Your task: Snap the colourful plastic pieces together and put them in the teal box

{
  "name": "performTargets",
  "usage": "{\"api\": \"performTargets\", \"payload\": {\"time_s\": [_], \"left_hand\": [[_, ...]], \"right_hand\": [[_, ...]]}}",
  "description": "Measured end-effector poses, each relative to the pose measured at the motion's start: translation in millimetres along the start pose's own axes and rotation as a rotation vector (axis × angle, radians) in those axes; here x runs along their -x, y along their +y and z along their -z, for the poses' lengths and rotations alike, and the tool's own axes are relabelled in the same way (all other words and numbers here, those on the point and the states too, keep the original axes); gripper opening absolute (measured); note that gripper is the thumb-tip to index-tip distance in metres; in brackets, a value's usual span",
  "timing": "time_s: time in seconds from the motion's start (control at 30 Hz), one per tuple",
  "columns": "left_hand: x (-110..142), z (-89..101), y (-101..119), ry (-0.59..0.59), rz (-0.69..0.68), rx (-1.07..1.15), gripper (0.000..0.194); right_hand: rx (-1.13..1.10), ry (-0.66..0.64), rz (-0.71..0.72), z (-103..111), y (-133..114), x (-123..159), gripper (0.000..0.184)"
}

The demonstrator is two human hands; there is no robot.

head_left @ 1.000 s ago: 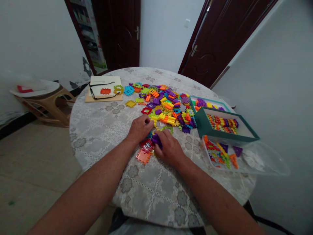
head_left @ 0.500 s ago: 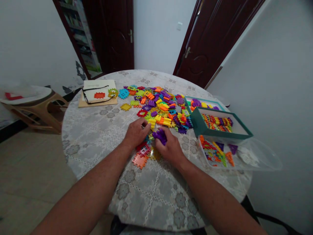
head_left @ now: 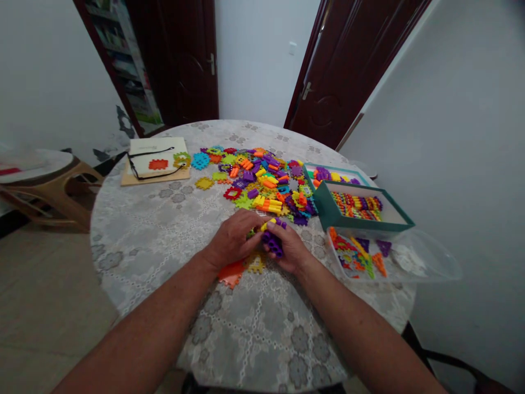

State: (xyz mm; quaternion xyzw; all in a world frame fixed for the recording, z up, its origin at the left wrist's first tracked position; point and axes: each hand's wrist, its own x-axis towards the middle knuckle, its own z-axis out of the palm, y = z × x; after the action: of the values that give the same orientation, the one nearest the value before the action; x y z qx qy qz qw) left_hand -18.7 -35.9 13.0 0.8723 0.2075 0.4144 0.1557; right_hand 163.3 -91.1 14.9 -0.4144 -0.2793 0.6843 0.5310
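My two hands meet over the round table (head_left: pixel 172 219), just in front of a heap of coloured plastic building pieces (head_left: pixel 262 180). My right hand (head_left: pixel 291 249) is closed round a purple piece (head_left: pixel 272 241). My left hand (head_left: pixel 233 238) has its fingers curled against a small yellow piece (head_left: pixel 268 224) at the top of the purple one. Below the hands lie an orange square tile (head_left: pixel 229 272) and a yellow toothed tile (head_left: pixel 256 264), flat on the lace cloth.
A green box (head_left: pixel 353 219) with coloured pieces and a clear plastic tray (head_left: pixel 426 262) stand at the right edge. A notebook with glasses (head_left: pixel 156 158) lies at the far left. A wooden stool (head_left: pixel 49 186) stands left of the table; dark doors behind.
My left hand drew back from the heap with a yellow piece and came against the purple piece in my right hand. The view shifted to the right.
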Motion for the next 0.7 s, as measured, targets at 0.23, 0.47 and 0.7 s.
{"api": "performTargets", "payload": {"time_s": [0.23,0.47,0.7], "left_hand": [[-1.5,3.6,-0.3,0.084,0.028,-0.075,0.017],[1.5,4.0,-23.2,0.17,0.253,-0.251,0.017],[3.1,-0.8,-31.9,0.093,0.409,-0.273,0.018]], "right_hand": [[-0.012,0.048,-0.024,1.9,-10.0,0.6,0.053],[0.1,0.098,0.005,10.6,-66.4,16.3,0.047],[0.176,0.226,0.136,66.2,-168.7,-22.0,0.026]]}}
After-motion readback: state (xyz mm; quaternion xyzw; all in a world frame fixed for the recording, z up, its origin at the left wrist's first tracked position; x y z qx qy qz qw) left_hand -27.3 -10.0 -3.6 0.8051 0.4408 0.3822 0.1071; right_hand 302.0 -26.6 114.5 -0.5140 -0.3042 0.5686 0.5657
